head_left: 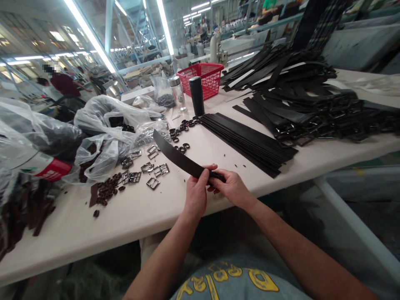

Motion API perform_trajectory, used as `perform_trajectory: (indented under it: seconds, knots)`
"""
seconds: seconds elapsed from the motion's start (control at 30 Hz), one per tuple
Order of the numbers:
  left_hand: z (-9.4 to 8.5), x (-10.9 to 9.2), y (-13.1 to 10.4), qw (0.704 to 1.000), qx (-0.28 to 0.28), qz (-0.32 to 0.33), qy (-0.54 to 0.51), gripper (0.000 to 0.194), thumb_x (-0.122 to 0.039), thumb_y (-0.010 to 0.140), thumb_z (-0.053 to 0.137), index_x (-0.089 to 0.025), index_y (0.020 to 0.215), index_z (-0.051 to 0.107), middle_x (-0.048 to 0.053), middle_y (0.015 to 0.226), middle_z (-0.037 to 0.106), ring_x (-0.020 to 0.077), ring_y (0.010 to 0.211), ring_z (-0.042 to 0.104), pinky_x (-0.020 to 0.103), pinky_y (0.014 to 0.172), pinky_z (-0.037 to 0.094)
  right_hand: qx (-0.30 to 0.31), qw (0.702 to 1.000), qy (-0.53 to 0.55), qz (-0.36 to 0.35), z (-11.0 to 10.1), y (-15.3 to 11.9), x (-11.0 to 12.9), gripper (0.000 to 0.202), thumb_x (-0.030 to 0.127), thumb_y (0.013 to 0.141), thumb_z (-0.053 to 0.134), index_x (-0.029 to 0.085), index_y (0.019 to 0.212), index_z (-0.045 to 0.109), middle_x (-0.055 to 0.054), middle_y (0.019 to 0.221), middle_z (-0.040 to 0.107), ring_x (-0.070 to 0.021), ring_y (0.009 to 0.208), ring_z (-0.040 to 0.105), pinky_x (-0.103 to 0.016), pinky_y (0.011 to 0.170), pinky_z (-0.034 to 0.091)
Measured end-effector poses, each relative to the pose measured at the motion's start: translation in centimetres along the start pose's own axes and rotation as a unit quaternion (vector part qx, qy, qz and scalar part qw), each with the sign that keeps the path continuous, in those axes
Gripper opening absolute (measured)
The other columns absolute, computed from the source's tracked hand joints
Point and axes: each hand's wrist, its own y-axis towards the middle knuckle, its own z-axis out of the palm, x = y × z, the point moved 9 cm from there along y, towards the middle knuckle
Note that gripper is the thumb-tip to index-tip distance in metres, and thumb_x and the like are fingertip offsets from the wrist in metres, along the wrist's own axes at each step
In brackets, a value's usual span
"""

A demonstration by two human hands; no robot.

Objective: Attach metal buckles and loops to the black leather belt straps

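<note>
A dark leather belt strap (178,157) is gripped near its close end by both hands, its far end rising to the left above the table. My left hand (197,188) is closed on it, thumb on top. My right hand (231,186) pinches the strap's near end, with fingers wrapped under; what lies between those fingers is partly hidden. Left of the hands are loose metal buckles (153,183) on the table. Small black loops (184,148) lie beyond the strap. A stack of flat black straps (246,141) is to the right of my hands.
Clear plastic bags (100,116) and brown loops (109,189) occupy the left of the pale table (125,231). At the back stand a red basket (212,79), a dark cylinder (196,96) and a glass bottle (178,96). Buckled belts (300,121) are heaped on the right.
</note>
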Motion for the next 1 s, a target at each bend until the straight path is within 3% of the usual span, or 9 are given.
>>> perform_trajectory:
  seconds: [0.3, 0.5, 0.6, 0.83, 1.0]
  knots:
    - [0.7, 0.2, 0.5, 0.995, 0.056, 0.003, 0.081, 0.026, -0.038, 0.087, 0.064, -0.015, 0.093, 0.075, 0.005, 0.08, 0.07, 0.0077, 0.051, 0.048, 0.02, 0.046, 0.038, -0.001, 1.0, 0.021, 0.009, -0.2, -0.2, 0.0, 0.048, 0.042, 0.077, 0.073, 0.012, 0.114, 0.069, -0.002, 0.07, 0.071, -0.0181, 0.062, 0.072, -0.026, 0.056, 0.058]
    - [1.0, -0.3, 0.2, 0.987, 0.057, 0.014, 0.152, 0.039, -0.05, 0.082, 0.067, -0.015, 0.095, 0.075, 0.008, 0.092, 0.071, 0.0087, 0.054, 0.05, 0.02, 0.045, 0.041, 0.016, 0.999, 0.049, -0.003, -0.2, -0.4, -0.4, 0.05, 0.044, 0.079, 0.072, 0.012, 0.118, 0.069, -0.003, 0.073, 0.071, -0.0156, 0.057, 0.067, -0.026, 0.053, 0.056]
    - [0.9, 0.2, 0.2, 0.982, 0.062, -0.014, 0.176, 0.05, -0.058, 0.078, 0.068, -0.013, 0.1, 0.074, 0.003, 0.066, 0.064, 0.0085, 0.047, 0.045, 0.02, 0.042, 0.038, 0.05, 0.996, 0.074, 0.001, 0.0, -0.5, -0.8, 0.051, 0.047, 0.08, 0.072, 0.016, 0.121, 0.068, -0.002, 0.078, 0.07, -0.0146, 0.059, 0.066, -0.025, 0.054, 0.056]
    - [1.1, 1.4, 0.1, 0.978, 0.071, -0.031, 0.191, 0.059, -0.063, 0.077, 0.067, -0.013, 0.109, 0.07, 0.002, 0.063, 0.062, 0.0092, 0.043, 0.044, 0.021, 0.04, 0.035, 0.073, 0.992, 0.107, 0.002, 0.0, -0.9, -0.2, 0.054, 0.055, 0.078, 0.073, 0.017, 0.116, 0.068, 0.0, 0.073, 0.067, -0.014, 0.056, 0.064, -0.025, 0.052, 0.053]
    - [0.5, 2.1, -0.7, 0.987, 0.042, -0.052, 0.148, 0.067, -0.071, 0.079, 0.057, -0.018, 0.118, 0.069, 0.006, 0.079, 0.072, 0.0155, 0.05, 0.056, 0.026, 0.043, 0.044, 0.048, 0.996, 0.08, 0.002, 0.0, -0.8, -1.1, 0.054, 0.061, 0.073, 0.073, 0.015, 0.1, 0.069, -0.001, 0.068, 0.064, -0.016, 0.054, 0.062, -0.027, 0.051, 0.051]
